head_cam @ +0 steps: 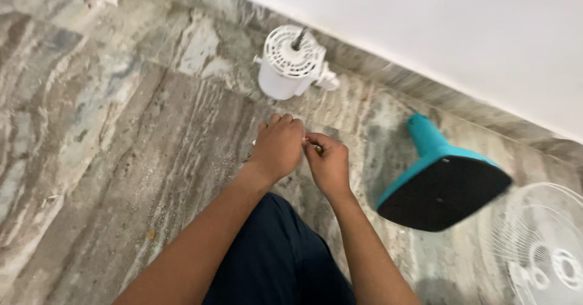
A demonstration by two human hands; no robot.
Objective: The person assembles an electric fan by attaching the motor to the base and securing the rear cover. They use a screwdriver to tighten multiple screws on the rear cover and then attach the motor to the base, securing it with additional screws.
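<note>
My left hand (278, 146) and my right hand (328, 162) meet above the marble floor (109, 135), fingertips touching. The right hand pinches a small yellowish metal part (318, 149) between thumb and fingers. The left hand is curled with its back to the camera; a thin bit of metal pokes out at its far side, and what it holds is hidden. A white fan motor housing (291, 62) with a ribbed face and a dark shaft stands on the floor just beyond my hands.
A teal fan base (440, 180) with a black underside lies tilted to the right. A white wire fan guard (543, 244) lies at the lower right corner. A white wall (425, 19) runs along the back. My dark-trousered knee (276, 262) is below my forearms.
</note>
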